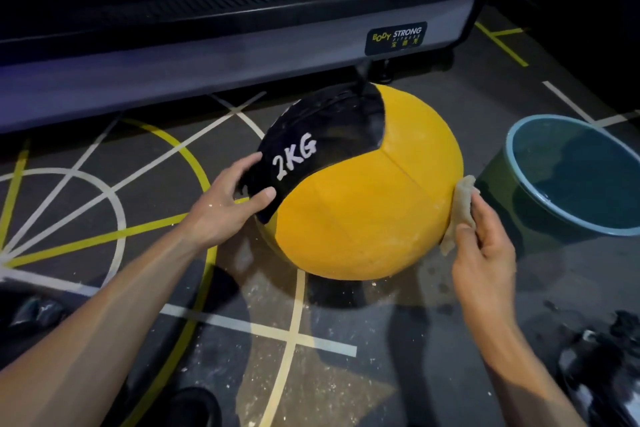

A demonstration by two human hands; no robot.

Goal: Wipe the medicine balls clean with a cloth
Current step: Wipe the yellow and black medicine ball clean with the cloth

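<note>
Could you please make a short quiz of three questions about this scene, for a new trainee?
1. True or false: the left hand rests on the black panel of the medicine ball.
2. Which marking is written on the ball? A) 5KG B) 2KG C) 10KG
3. Fill in: the right hand presses the ____ against the ball's right side, next to the bucket.

Key:
1. True; its fingers lie on the black panel's edge.
2. B.
3. cloth.
</note>
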